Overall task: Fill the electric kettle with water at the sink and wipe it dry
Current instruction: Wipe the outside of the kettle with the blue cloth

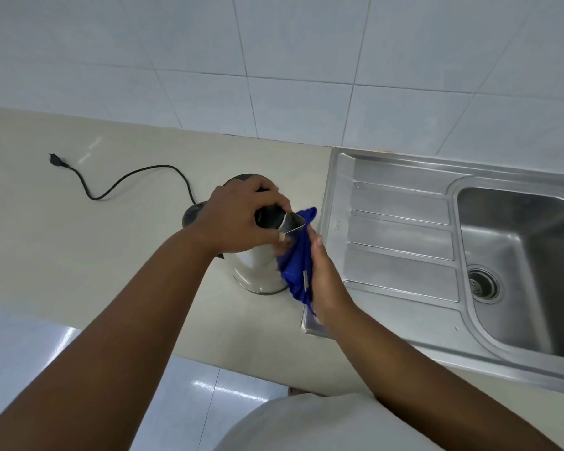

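A steel electric kettle (256,270) with a dark lid stands on the cream counter (111,255), just left of the sink unit. My left hand (241,219) grips its top, fingers wrapped over the lid and rim near the spout. A blue cloth (295,265) is pressed against the kettle's right side below the spout by my right hand (323,278). The kettle's lower left side is hidden by my left forearm.
The kettle's dark base (191,214) sits behind it, with a black cord (127,177) trailing left to a loose plug (55,159). A steel sink (518,265) with a ribbed drainboard (401,242) lies to the right. White tiled wall behind.
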